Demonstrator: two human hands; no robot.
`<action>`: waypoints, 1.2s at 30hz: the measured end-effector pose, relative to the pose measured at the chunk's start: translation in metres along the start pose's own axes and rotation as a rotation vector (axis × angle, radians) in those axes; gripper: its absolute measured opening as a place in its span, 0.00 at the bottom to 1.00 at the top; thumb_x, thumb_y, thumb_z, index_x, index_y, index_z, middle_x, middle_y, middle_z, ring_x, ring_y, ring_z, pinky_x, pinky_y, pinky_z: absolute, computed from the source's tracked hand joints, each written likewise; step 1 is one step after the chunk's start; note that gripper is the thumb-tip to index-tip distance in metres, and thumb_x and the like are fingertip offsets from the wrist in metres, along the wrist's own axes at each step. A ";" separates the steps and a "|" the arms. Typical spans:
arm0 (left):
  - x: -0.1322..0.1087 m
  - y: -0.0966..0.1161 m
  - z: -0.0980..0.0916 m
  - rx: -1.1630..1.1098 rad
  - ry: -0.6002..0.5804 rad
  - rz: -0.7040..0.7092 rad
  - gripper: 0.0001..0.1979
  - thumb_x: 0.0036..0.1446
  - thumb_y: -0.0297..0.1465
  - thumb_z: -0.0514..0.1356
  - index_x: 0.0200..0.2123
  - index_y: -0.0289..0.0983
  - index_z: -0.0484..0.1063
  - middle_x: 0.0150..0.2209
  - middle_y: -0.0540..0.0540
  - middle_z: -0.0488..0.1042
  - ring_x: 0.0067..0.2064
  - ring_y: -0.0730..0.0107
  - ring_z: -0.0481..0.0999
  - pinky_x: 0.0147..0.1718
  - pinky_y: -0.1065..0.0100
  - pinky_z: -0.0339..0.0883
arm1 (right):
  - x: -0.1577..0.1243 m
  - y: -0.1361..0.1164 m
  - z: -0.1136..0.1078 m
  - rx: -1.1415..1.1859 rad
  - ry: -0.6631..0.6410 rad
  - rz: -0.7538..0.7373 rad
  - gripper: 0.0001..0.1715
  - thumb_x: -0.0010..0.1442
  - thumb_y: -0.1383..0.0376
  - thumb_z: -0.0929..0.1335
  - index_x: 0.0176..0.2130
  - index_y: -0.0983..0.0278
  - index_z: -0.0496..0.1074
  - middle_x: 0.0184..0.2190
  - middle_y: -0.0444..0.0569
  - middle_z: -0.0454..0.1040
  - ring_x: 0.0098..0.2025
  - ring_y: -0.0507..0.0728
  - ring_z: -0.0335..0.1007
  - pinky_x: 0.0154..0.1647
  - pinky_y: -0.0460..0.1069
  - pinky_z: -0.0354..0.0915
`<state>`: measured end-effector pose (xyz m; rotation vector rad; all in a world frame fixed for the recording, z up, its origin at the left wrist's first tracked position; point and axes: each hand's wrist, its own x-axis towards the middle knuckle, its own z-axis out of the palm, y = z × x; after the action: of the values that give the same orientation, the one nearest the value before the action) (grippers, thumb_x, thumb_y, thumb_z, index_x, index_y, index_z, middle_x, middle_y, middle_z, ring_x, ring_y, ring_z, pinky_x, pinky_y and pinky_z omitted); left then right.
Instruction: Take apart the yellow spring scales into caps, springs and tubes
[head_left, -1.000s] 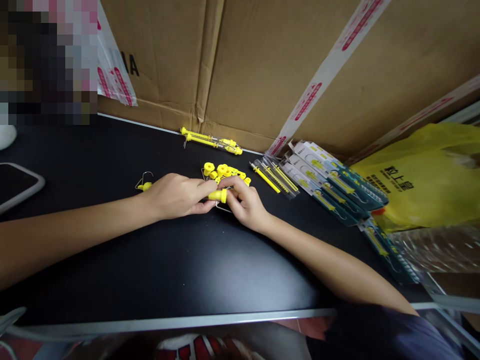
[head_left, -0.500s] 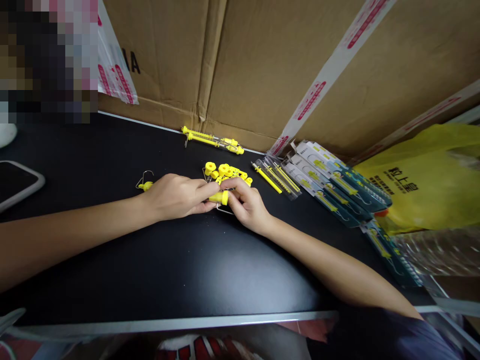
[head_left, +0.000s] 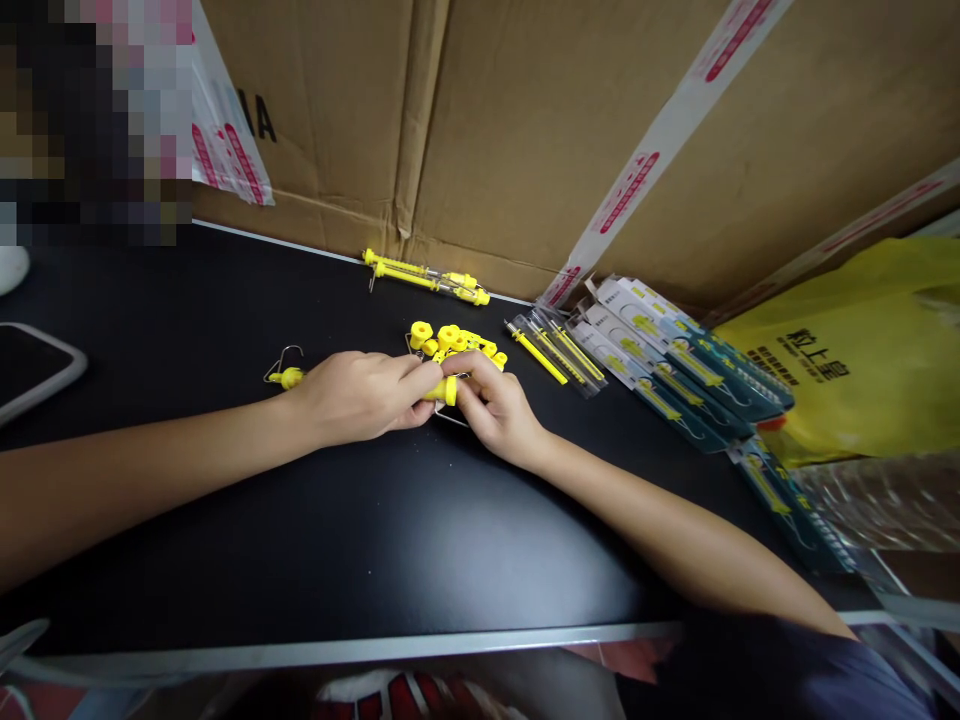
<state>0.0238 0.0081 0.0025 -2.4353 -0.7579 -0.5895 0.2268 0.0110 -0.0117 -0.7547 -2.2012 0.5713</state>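
My left hand (head_left: pixel 360 395) and my right hand (head_left: pixel 491 405) meet over the black table (head_left: pixel 390 540), both pinching one small yellow plastic piece with a wire hook (head_left: pixel 444 392). Just behind them lies a heap of several loose yellow plastic parts (head_left: pixel 450 340). A single yellow hook piece (head_left: pixel 285 372) rests left of my left wrist. Two assembled yellow rods (head_left: pixel 427 277) lie at the foot of the cardboard boxes.
Clear sleeves with yellow rods (head_left: pixel 555 350) and a row of packaged cards (head_left: pixel 675 370) lie at right, beside a yellow plastic bag (head_left: pixel 855 360). Cardboard boxes (head_left: pixel 525 130) wall the back. A phone (head_left: pixel 30 365) sits at the left edge.
Both hands stay on the yellow piece; the fingers have shifted slightly around it. The view has drifted a little.
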 end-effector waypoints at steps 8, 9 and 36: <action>-0.001 0.000 0.002 0.035 0.039 -0.026 0.08 0.61 0.31 0.50 0.41 0.36 0.65 0.25 0.53 0.72 0.24 0.73 0.74 0.20 0.70 0.55 | 0.003 -0.007 0.005 0.258 0.012 0.169 0.07 0.65 0.62 0.58 0.42 0.63 0.60 0.27 0.42 0.63 0.21 0.46 0.54 0.21 0.43 0.53; -0.001 0.000 0.002 0.026 0.035 -0.027 0.08 0.61 0.31 0.49 0.41 0.36 0.66 0.25 0.53 0.72 0.24 0.73 0.74 0.20 0.70 0.55 | 0.003 -0.008 0.005 0.284 0.012 0.179 0.08 0.65 0.62 0.59 0.41 0.63 0.60 0.28 0.42 0.63 0.22 0.46 0.54 0.21 0.43 0.53; 0.004 -0.019 -0.003 -0.200 -0.318 0.107 0.14 0.61 0.36 0.51 0.48 0.37 0.62 0.28 0.51 0.74 0.27 0.72 0.74 0.19 0.71 0.48 | 0.009 -0.005 -0.007 0.449 -0.201 0.219 0.09 0.64 0.60 0.61 0.37 0.65 0.61 0.24 0.38 0.57 0.20 0.44 0.49 0.19 0.42 0.48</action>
<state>0.0143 0.0216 0.0134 -2.7756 -0.7134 -0.2476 0.2256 0.0142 -0.0001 -0.7211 -2.0630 1.2489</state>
